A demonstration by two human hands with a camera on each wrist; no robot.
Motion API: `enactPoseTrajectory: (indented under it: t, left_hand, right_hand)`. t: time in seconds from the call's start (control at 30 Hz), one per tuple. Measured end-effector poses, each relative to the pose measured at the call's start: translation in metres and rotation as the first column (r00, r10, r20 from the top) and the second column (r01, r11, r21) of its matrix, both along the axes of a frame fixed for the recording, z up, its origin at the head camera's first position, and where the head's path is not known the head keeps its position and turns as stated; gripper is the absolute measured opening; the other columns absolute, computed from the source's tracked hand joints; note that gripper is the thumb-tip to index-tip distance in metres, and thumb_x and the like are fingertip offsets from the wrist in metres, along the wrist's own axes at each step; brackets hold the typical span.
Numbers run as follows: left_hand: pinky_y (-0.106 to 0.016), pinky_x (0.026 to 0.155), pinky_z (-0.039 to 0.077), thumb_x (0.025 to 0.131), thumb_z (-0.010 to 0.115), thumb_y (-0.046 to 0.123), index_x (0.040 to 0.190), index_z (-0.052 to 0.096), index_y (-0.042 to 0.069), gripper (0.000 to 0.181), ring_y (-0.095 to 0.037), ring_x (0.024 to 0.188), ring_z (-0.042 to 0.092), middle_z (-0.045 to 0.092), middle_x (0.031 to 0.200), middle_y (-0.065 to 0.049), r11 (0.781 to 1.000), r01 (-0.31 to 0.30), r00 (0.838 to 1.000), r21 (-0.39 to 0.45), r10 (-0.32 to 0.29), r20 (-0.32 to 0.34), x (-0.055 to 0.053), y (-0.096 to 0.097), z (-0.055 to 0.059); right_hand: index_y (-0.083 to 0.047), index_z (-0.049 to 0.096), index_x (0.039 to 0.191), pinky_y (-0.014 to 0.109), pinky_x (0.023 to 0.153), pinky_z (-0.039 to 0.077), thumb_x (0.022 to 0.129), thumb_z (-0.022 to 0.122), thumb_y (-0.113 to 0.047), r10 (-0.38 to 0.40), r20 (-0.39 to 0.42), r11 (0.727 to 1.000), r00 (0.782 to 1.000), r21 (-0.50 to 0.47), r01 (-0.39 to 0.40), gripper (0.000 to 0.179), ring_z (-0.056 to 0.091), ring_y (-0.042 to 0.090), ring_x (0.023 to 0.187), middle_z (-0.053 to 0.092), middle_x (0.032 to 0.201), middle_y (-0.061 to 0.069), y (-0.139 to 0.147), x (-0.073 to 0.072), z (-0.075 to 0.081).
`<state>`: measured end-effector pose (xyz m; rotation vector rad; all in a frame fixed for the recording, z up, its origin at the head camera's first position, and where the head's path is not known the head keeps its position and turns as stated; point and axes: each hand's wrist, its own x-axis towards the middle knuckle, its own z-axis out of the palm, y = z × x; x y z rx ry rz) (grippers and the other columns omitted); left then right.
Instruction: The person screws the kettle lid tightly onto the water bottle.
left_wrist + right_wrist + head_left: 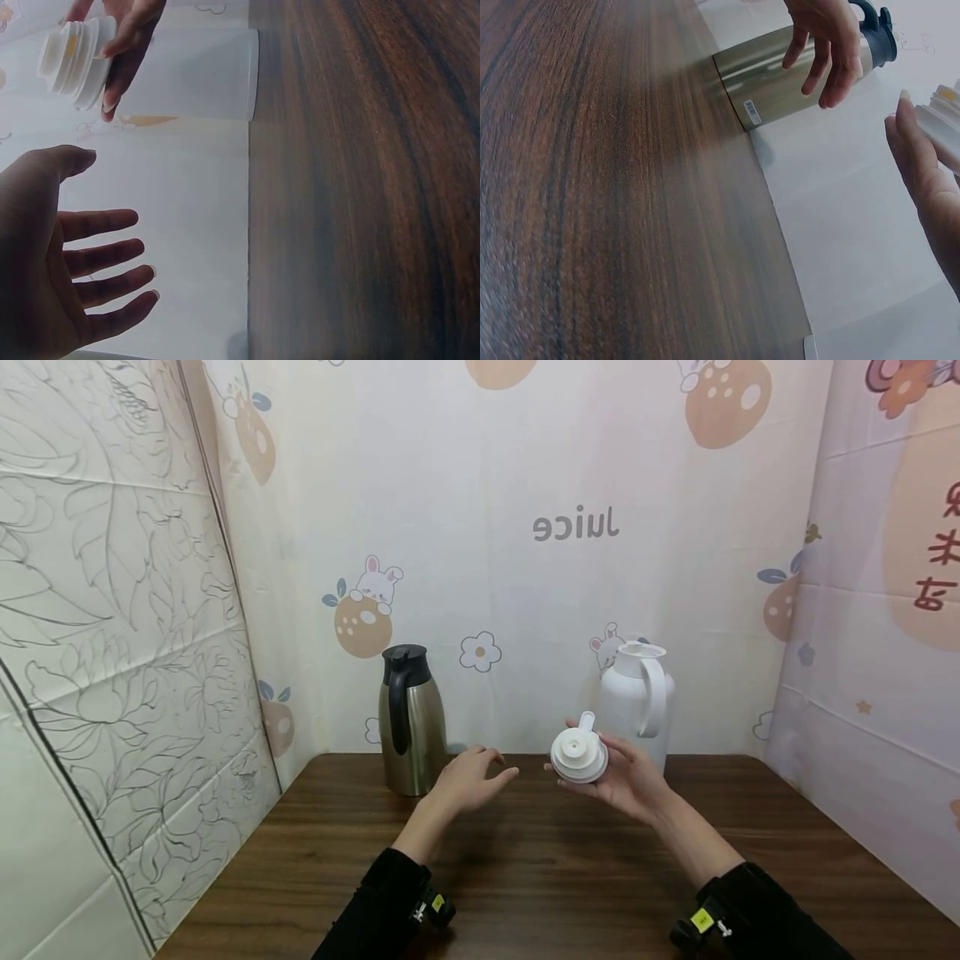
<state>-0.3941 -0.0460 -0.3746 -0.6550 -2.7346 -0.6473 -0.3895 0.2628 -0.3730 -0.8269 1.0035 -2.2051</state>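
Observation:
My right hand (626,781) grips a white jug lid (579,755) above the table, its stepped underside turned toward the head camera and a small tab sticking up. Behind that hand stands a white thermos jug (628,697) with its top uncovered and its handle toward me. My left hand (468,779) hovers over the table with nothing in it; in the left wrist view its fingers (112,259) are spread and loosely bent. Just beyond the left hand is a steel thermos jug (412,735) with a black lid and handle, standing upright.
The dark wooden table (525,877) runs back to a printed curtain (487,568) close behind both jugs. More printed cloth hangs at the left (112,652) and right sides. Black cameras are strapped at both wrists.

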Motion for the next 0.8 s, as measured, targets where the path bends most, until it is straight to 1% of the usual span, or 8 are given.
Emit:
enactPoseTrajectory:
  t: [0.07, 0.17, 0.23, 0.33, 0.47, 0.57, 0.67, 0.8]
  left_hand:
    - [-0.047, 0.099, 0.055, 0.106, 0.055, 0.059, 0.125, 0.072, 0.015, 0.051, -0.026, 0.120, 0.066, 0.068, 0.131, -0.008, 1.000, -0.001, 1.000, 0.000, 0.001, 0.001, 0.0011, 0.0005, 0.0007]
    - [-0.047, 0.099, 0.055, 0.106, 0.056, 0.058, 0.125, 0.072, 0.015, 0.050, -0.027, 0.120, 0.065, 0.068, 0.131, -0.008, 1.000, -0.001, 1.000, 0.003, 0.000, 0.002, 0.0023, 0.0013, 0.0017]
    - [-0.048, 0.099, 0.055, 0.106, 0.056, 0.058, 0.125, 0.072, 0.015, 0.050, -0.027, 0.120, 0.065, 0.068, 0.131, -0.008, 1.000, -0.001, 1.000, 0.002, 0.001, 0.003, 0.0027, 0.0018, 0.0016]
    - [-0.048, 0.099, 0.055, 0.106, 0.056, 0.058, 0.125, 0.072, 0.015, 0.050, -0.027, 0.120, 0.065, 0.068, 0.132, -0.008, 1.000, -0.002, 1.000, 0.002, 0.002, 0.003, 0.0033, 0.0023, 0.0013]
    - [-0.048, 0.100, 0.054, 0.106, 0.056, 0.057, 0.126, 0.072, 0.015, 0.049, -0.027, 0.121, 0.065, 0.067, 0.132, -0.008, 1.000, 0.002, 1.000, 0.003, -0.002, 0.005, 0.0045, 0.0019, 0.0010]
    - [-0.048, 0.100, 0.054, 0.106, 0.055, 0.058, 0.126, 0.072, 0.015, 0.050, -0.028, 0.122, 0.064, 0.067, 0.133, -0.008, 1.000, 0.005, 1.000, 0.004, -0.005, 0.008, 0.0055, 0.0014, 0.0015]
    - [-0.048, 0.101, 0.054, 0.106, 0.054, 0.059, 0.127, 0.072, 0.015, 0.051, -0.028, 0.123, 0.064, 0.067, 0.134, -0.009, 1.000, 0.009, 1.000, 0.004, -0.009, 0.011, 0.0062, 0.0010, 0.0019]
    - [-0.047, 0.101, 0.053, 0.106, 0.055, 0.058, 0.127, 0.072, 0.015, 0.051, -0.028, 0.124, 0.064, 0.067, 0.134, -0.008, 1.000, 0.018, 1.000, -0.002, -0.018, 0.012, 0.0052, 0.0004, 0.0009]
  right_hand:
    - [-0.021, 0.027, 0.169, 0.063, 0.124, 0.012, 0.117, 0.019, -0.029, 0.017, -0.006, 1.000, 1.000, -0.005, -0.017, 0.052, 0.013, 0.054, 0.155, 0.038, 0.166, 0.018, 0.0006, 0.0004, 0.0000]
    - [-0.021, 0.018, 0.170, 0.063, 0.124, 0.013, 0.117, 0.019, -0.026, 0.039, -0.024, 0.999, 0.999, -0.006, -0.039, 0.053, 0.017, 0.053, 0.155, 0.038, 0.165, 0.018, 0.0012, 0.0002, -0.0001]
    - [-0.021, 0.011, 0.171, 0.062, 0.124, 0.015, 0.117, 0.019, -0.026, 0.055, -0.034, 0.998, 0.998, -0.008, -0.055, 0.055, 0.022, 0.052, 0.155, 0.039, 0.164, 0.018, 0.0016, 0.0000, -0.0002]
    - [-0.021, 0.011, 0.171, 0.059, 0.123, 0.025, 0.118, 0.019, -0.028, 0.059, -0.052, 0.998, 0.997, -0.008, -0.059, 0.055, 0.036, 0.048, 0.151, 0.043, 0.161, 0.019, 0.0018, -0.0002, -0.0007]
    - [-0.019, 0.031, 0.167, 0.054, 0.119, 0.039, 0.118, 0.021, -0.032, 0.040, -0.064, 0.999, 0.997, -0.007, -0.040, 0.052, 0.049, 0.042, 0.144, 0.050, 0.154, 0.019, 0.0016, 0.0011, -0.0005]
    - [-0.014, 0.042, 0.158, 0.051, 0.116, 0.043, 0.118, 0.021, -0.034, 0.022, -0.065, 1.000, 0.998, -0.008, -0.023, 0.050, 0.054, 0.039, 0.140, 0.055, 0.148, 0.020, 0.0020, 0.0031, 0.0002]
    - [-0.014, 0.047, 0.149, 0.048, 0.110, 0.050, 0.118, 0.022, -0.038, -0.017, -0.077, 1.000, 0.997, -0.003, 0.016, 0.047, 0.061, 0.037, 0.133, 0.060, 0.141, 0.020, 0.0024, 0.0048, 0.0008]
    - [-0.012, 0.051, 0.143, 0.039, 0.094, 0.056, 0.117, 0.020, -0.045, -0.069, -0.105, 0.998, 0.992, 0.001, 0.070, 0.052, 0.067, 0.032, 0.121, 0.066, 0.133, 0.018, 0.0016, 0.0054, 0.0016]
